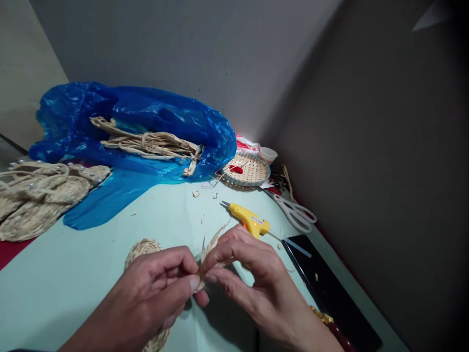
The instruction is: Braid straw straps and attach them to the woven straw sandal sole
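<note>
My left hand [161, 283] is closed, with thumb and fingers pinching a small piece of dry tan fibre [202, 274]. From the right, my right hand [249, 274] pinches the same fibre, its fingertips close beside the left ones. Loose, pale strands [212, 244] rise above the fingertips. A woven straw piece [144, 247] lies partly hidden under my left hand, and its lower end shows below the wrist. Just beyond my right hand lies a yellow glue gun [245, 216] with a clear glue stick in its back.
A blue plastic bag [154, 112] holds a bundle of dry fibre [146, 143] at the back. Woven slippers with beads [47, 195] sit at the left. A round basket [252, 171], a paper cup [268, 154], scissors [296, 212] and a black flat object [330, 288] are towards the right.
</note>
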The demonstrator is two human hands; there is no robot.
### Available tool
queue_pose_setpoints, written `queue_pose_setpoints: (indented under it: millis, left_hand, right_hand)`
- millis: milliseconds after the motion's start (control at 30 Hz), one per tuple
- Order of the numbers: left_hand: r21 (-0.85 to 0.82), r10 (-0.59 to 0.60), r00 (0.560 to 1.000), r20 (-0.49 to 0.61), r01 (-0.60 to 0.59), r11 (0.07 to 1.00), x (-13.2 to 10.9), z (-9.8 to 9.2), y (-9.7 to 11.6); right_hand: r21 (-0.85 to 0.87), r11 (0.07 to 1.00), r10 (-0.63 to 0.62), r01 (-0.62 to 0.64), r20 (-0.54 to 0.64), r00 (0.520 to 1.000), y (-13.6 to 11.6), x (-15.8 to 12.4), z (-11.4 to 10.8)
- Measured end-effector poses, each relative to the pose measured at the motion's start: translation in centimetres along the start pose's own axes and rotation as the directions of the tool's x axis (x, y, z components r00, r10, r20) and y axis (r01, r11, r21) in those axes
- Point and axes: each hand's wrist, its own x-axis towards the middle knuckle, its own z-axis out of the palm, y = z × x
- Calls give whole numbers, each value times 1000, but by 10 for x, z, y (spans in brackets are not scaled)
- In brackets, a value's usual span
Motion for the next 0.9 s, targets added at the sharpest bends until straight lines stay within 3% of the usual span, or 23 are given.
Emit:
queue_pose_setpoints:
  millis: [100, 233, 367, 533, 700, 800, 900]
  left_hand:
    - [105, 44, 999, -13, -42, 994, 0, 0, -3]
    - [193, 54, 996, -73, -39, 980, -2, 3, -2]
    - [222, 14, 997, -78, 4, 975, -4, 3, 1]
    - [210, 79, 993, -85, -60, 976, -3, 0, 0]
    - [242, 39, 997, -72, -20, 970, -3, 0, -2]
    - [270, 68, 996, -56, -51, 961, -3, 0, -2]
    - [254, 154, 987, -49, -137, 958, -3, 1, -1]
  right_hand:
    - [40, 995, 89, -87, -37, 995, 3, 1, 2]
    - [213, 958, 216, -190, -104, 971, 4, 2, 7]
    - [322, 900, 321, -295, -30, 947, 5, 4, 7]
    - [-59, 995, 81, -83, -37, 996, 5, 3, 1]
    - [-189, 980, -81, 63, -87, 993, 3, -1, 4]
    - [-327, 927, -249, 186, -160, 955, 3, -2, 12]
    - [-521, 798, -471, 304, -222, 854, 4, -5, 22]
